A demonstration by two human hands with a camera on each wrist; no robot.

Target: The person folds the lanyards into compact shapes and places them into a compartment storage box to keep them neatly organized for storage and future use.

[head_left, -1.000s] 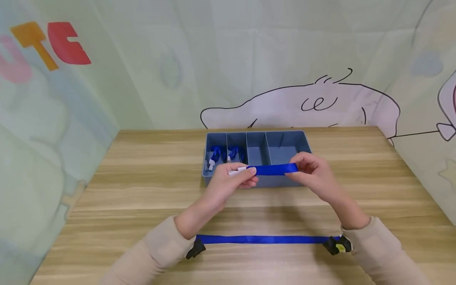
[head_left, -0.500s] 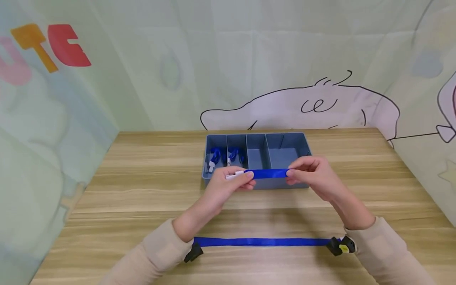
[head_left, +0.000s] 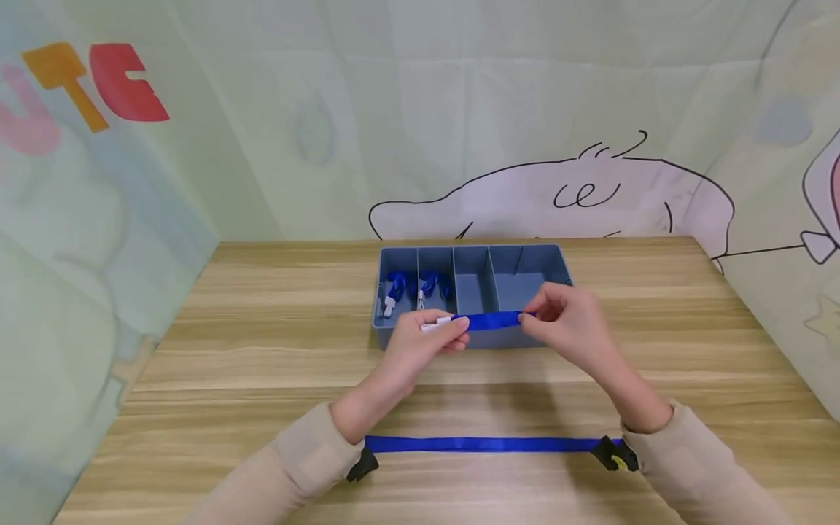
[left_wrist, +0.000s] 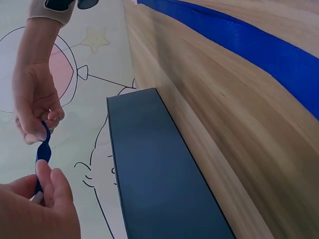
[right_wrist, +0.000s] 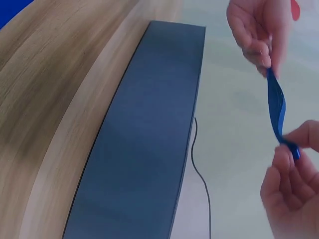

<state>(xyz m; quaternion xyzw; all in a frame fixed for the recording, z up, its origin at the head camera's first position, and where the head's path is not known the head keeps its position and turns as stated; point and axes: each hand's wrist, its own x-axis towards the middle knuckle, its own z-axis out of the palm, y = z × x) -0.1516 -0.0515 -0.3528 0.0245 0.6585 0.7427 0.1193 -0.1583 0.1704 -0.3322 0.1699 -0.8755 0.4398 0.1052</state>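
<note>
A folded blue lanyard (head_left: pixel 494 321) stretches between both hands, in front of the grey divided box. My left hand (head_left: pixel 423 343) pinches its left end between thumb and fingers, where a white clip (head_left: pixel 436 324) pokes out. At the other end my right hand (head_left: pixel 571 321) pinches the ribbon with thumb and fingertips. The right wrist view shows the band (right_wrist: pixel 275 102) slightly twisted between the hands, its end bent over at the right fingertips. In the left wrist view the short ribbon span (left_wrist: pixel 44 151) is seen almost edge-on.
The grey box (head_left: pixel 472 337) stands at the back of the wooden table (head_left: pixel 275 350). Coiled blue lanyards with white clips (head_left: pixel 390 305) lie in its two left compartments. Another blue lanyard (head_left: pixel 479 445) lies straight across the table under the forearms. A printed cloth hangs behind.
The right hand has shifted slightly left, and the ribbon span between the hands has become shorter. Its grip on the ribbon's end has changed. The left hand stays nearly in place.
</note>
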